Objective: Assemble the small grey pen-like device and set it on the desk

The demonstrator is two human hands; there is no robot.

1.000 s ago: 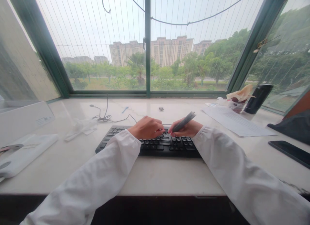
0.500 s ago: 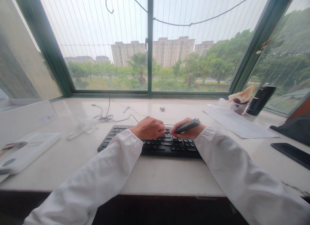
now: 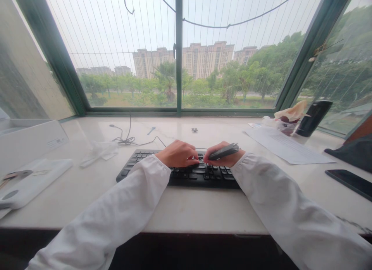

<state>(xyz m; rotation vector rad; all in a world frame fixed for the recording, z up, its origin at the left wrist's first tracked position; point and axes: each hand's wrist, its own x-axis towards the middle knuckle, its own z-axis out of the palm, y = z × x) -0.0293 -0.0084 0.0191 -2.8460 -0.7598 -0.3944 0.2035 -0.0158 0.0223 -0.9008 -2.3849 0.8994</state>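
A black keyboard [image 3: 192, 176] lies on the white counter, partly covered by both forearms and hands. My left hand [image 3: 178, 153] rests over its middle, fingers curled and closed near the keys; whatever is between them is hidden. Just to the right, my right hand [image 3: 222, 155] grips a dark multi-tool [image 3: 224, 151], its jagged end sticking out past the back of the hand. A thin metallic tip shows between the two hands, low over the keys. Some small dark pieces, perhaps keycaps [image 3: 194, 129], lie on the counter behind the keyboard.
Left are a coiled cable [image 3: 124, 140], a small blue tool [image 3: 151, 130], a crumpled clear wrapper [image 3: 99, 153] and a white box [image 3: 31, 140]. Right are printed paper [image 3: 287, 147], a black cylinder [image 3: 314, 118] and a phone [image 3: 350, 182]. Green-framed windows [image 3: 179, 68] rise behind.
Both hands stay over the same part of the keyboard, with only slight finger movement. The view has shifted a little.
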